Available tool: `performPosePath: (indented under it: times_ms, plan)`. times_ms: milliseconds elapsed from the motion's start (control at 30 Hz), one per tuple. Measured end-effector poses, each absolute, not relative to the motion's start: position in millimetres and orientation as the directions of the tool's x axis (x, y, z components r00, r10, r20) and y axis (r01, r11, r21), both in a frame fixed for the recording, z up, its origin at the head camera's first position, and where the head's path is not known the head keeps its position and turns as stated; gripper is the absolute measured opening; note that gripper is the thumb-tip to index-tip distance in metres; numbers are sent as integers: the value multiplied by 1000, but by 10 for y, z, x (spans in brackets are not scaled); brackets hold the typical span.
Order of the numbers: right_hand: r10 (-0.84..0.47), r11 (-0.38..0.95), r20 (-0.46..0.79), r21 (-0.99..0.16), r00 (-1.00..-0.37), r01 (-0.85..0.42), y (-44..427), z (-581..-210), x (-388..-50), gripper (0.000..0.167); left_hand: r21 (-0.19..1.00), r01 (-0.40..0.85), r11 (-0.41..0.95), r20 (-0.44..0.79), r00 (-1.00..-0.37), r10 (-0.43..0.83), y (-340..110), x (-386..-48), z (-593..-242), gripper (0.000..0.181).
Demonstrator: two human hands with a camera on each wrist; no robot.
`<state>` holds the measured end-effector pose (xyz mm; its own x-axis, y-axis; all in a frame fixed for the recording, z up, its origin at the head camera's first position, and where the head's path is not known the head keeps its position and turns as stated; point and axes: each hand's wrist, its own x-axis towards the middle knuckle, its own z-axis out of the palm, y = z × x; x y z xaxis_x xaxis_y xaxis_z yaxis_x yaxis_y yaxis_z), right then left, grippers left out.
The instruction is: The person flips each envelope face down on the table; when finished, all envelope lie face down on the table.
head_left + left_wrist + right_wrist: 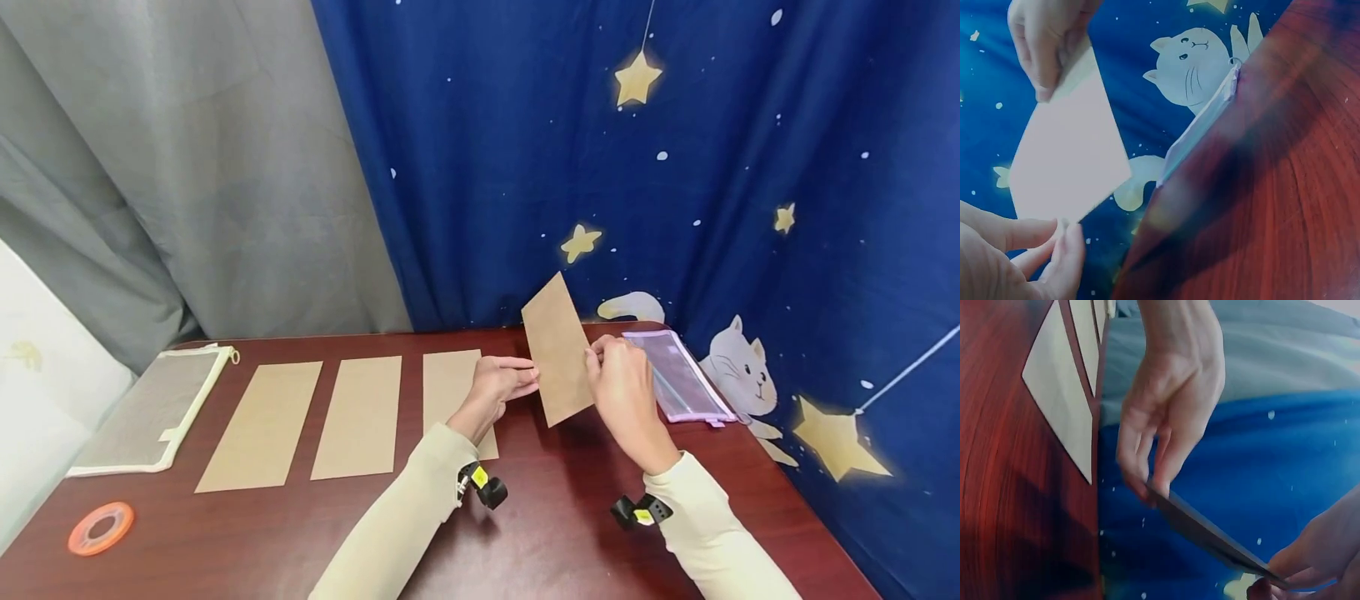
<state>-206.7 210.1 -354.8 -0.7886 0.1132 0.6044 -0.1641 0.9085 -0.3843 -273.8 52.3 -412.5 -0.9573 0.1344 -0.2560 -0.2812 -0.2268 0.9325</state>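
Note:
A rectangular piece of brown kraft paper (555,354) is held up, tilted, above the table. My left hand (497,387) pinches its left edge between thumb and fingers. On the opposite edge, my right hand (624,392) grips it with thumb and curled fingers. The left wrist view shows the paper (1072,156) face-on and pale under the light. Seen almost edge-on in the right wrist view, the paper (1200,531) spans both hands. Three similar brown pieces lie in a row: the left (262,429), the middle (358,421), and the right (446,375), partly hidden by my left hand.
A white-edged mesh zip pouch (142,408) lies at the table's left. In front of it is an orange ring-shaped roll (101,528). A purple-edged zip pouch (678,375) lies beyond my right hand. Grey and blue curtains (487,167) hang behind the dark red table (540,533).

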Motion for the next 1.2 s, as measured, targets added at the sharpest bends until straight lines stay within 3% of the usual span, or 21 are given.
performPosePath:
  times_ms: [200,400,533,733,933,1100,1200]
  plan:
    - [146,849,519,-503,-842,-163,2315,-3623,-2187,11,951,-192,-243,-190,-981,32,459,-2747,-4042,24]
    - [112,724,318,-675,-941,-142,2506,-3721,-2292,29,966,-133,-224,-141,-990,-21,417,-2744,-4010,19]
    - [119,637,209,-766,-971,-87,2538,-3842,-2341,31,977,-133,-165,-139,-990,-25,392,-2734,-4054,18]
    - [133,655,194,-753,-972,-60,2502,-4096,-2420,26,988,-115,105,-110,-993,-50,369,-2757,-4187,10]
    - [147,728,141,-686,-979,10,2461,-4376,-2409,20,913,-92,397,-71,-995,-66,367,-2763,-4318,5]
    - [123,763,122,-647,-985,15,2423,-4495,-2376,20,790,-51,611,-8,-997,-72,389,-2717,-4394,20]
    - [111,775,137,-632,-984,0,2405,-4514,-2363,20,747,10,665,53,-998,-44,411,-2682,-4418,34]
